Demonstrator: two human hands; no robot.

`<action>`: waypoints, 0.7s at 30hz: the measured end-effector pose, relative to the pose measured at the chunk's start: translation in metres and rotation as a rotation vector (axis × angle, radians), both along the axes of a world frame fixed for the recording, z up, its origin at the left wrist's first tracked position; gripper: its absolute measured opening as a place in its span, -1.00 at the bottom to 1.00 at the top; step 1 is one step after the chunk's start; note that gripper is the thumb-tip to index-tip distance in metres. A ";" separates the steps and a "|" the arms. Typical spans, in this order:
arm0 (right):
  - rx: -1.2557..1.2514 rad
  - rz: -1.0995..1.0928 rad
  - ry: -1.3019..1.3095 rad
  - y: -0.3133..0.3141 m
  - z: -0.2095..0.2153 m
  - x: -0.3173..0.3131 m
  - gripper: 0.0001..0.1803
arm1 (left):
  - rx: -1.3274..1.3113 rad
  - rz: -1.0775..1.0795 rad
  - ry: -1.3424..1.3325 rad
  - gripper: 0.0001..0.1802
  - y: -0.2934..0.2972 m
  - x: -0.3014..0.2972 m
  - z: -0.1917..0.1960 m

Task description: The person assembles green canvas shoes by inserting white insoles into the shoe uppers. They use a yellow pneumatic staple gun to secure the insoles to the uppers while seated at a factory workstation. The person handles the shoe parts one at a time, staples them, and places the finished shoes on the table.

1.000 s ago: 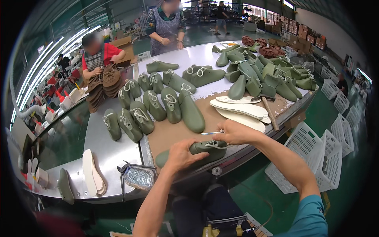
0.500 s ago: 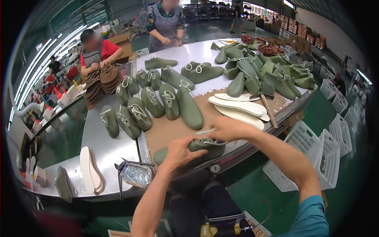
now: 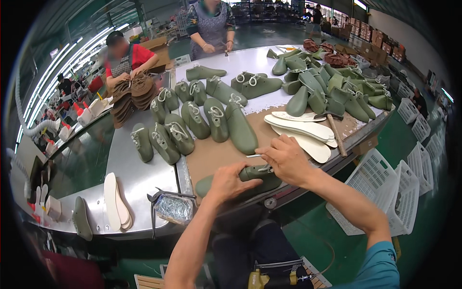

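Note:
A green shoe last (image 3: 270,182) lies on its side at the table's near edge, its toe pointing left. My left hand (image 3: 232,183) is closed over its middle, thumb along the near side. Above the last's heel end, my right hand (image 3: 288,163) pinches a thin silvery rod (image 3: 253,155) that sticks out to the left of the fingers. A pale cord (image 3: 264,168) is looped at the last's top, just under that hand; its ends are hidden. Beyond my hands a long green last (image 3: 240,127) stands with several more corded lasts.
Cream insoles (image 3: 305,129) and a hammer (image 3: 337,135) lie to the right, before a heap of lasts (image 3: 332,91). At left are pincers (image 3: 154,207), a box of nails (image 3: 174,208) and more insoles (image 3: 113,202). White crates (image 3: 368,185) stand on the floor. Two people work across the table.
My right hand has turned and drawn in over the last's heel, the rod still in its fingers. My left hand keeps its hold. The whole view has shifted slightly.

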State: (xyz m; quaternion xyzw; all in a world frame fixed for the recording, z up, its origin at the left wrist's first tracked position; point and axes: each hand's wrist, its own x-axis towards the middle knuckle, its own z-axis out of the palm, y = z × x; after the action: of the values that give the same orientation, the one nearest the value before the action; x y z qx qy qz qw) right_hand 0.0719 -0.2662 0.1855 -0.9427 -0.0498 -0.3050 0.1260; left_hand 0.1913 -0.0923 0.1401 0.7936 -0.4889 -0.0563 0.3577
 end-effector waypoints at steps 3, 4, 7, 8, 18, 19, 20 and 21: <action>-0.023 0.131 0.068 -0.006 0.011 0.000 -0.88 | -0.016 -0.006 0.039 -0.44 0.000 -0.002 0.002; -0.008 0.177 0.084 -0.008 0.013 0.000 -0.89 | -0.019 -0.004 0.040 -0.44 -0.001 -0.001 0.002; -0.133 0.149 0.124 -0.004 0.015 0.004 -0.90 | -0.015 -0.001 0.015 -0.45 -0.002 0.000 0.000; -0.153 0.109 0.194 -0.004 0.017 0.005 -0.89 | -0.011 -0.001 0.001 -0.45 -0.002 0.000 0.000; 0.210 0.223 0.520 0.005 0.019 0.016 -0.53 | -0.095 -0.026 -0.045 -0.46 -0.001 0.001 -0.007; 0.395 0.259 0.481 0.004 0.016 0.013 -0.46 | -0.102 -0.025 -0.044 -0.47 0.000 0.000 -0.005; 0.373 0.220 0.457 0.003 0.009 0.014 -0.41 | -0.109 -0.024 -0.043 -0.48 0.000 -0.001 -0.004; 0.360 0.174 0.429 0.002 0.001 0.014 -0.35 | -0.071 -0.023 -0.027 -0.49 -0.002 -0.002 -0.002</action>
State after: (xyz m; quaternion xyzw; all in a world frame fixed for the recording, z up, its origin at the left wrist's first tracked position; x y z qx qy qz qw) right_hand 0.0861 -0.2645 0.1865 -0.9403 -0.0478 -0.0905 0.3245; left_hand 0.1891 -0.0939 0.1383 0.7754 -0.5044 -0.0324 0.3785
